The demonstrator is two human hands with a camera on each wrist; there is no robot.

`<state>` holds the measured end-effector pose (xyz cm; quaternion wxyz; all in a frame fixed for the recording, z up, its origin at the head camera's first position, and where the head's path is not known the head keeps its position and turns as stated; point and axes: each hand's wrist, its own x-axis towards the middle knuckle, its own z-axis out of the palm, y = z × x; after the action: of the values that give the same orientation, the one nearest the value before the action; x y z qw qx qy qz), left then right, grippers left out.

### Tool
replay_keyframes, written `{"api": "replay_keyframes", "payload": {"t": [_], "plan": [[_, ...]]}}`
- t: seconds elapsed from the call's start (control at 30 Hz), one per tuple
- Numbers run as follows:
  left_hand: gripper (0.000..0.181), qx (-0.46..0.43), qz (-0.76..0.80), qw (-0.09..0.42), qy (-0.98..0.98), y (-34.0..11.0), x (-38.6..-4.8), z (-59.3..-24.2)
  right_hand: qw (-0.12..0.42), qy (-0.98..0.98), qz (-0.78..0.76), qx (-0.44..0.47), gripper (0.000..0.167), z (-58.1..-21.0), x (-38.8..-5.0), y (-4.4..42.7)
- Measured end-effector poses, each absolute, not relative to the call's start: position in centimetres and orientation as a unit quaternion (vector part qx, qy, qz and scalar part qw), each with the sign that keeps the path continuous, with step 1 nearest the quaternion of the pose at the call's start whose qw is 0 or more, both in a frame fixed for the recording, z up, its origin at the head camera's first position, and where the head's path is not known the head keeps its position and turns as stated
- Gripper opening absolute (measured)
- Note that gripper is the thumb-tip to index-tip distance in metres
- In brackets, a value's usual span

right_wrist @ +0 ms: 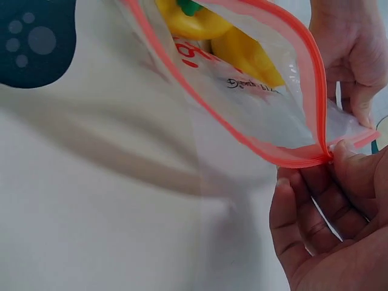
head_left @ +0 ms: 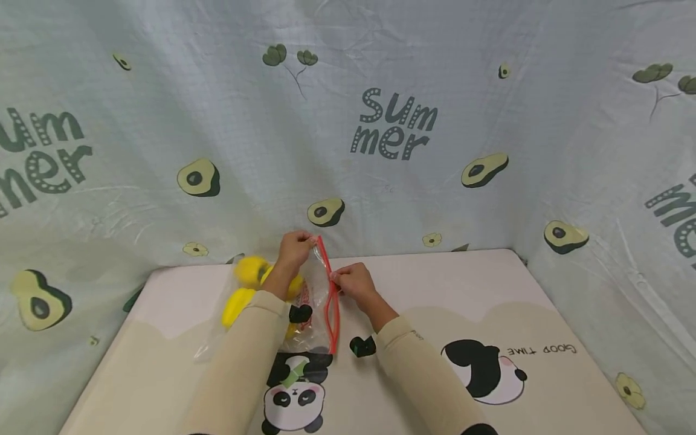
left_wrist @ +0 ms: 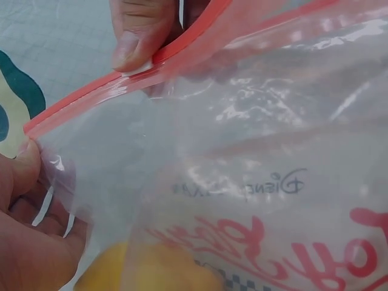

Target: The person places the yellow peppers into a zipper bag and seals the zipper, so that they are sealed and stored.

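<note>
A clear zip bag [head_left: 318, 326] with a red zip edge lies on the table, its mouth facing right. Inside are several yellow things [head_left: 237, 305]; in the right wrist view one yellow pepper [right_wrist: 197, 24] shows a green stem. My left hand [head_left: 295, 251] pinches the far corner of the bag at the end of the zip. Partway along the red edge, my right hand [head_left: 354, 281] pinches the zip between thumb and fingers, at a small whitish slider seen in the left wrist view. From there toward me the mouth gapes; between the hands the edges lie together.
The table [head_left: 413, 284] has a pale cover printed with pandas and lettering. A hanging cloth [head_left: 261, 151] with avocado prints rises behind the table and along both sides. A small green piece [head_left: 294, 374] appears near the bag's near corner.
</note>
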<state>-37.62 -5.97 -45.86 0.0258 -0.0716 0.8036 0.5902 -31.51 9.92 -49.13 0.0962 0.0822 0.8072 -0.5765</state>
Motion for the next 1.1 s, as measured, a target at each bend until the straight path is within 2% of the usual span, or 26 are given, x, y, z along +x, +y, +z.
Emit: {"api": "replay_keyframes", "payload": {"t": [0.5, 1.1], "plan": [[0.026, -0.076, 0.600, 0.031, 0.796, -6.1, -37.3, -46.3, 0.099, 0.813, -0.568, 0.075, 0.022, -49.8, -30.5, 10.2], [0.026, -0.070, 0.601, 0.010, 0.796, -6.3, -37.6, -45.6, 0.092, 0.820, -0.563, 0.054, 0.019, -49.4, -30.2, 10.3]]}}
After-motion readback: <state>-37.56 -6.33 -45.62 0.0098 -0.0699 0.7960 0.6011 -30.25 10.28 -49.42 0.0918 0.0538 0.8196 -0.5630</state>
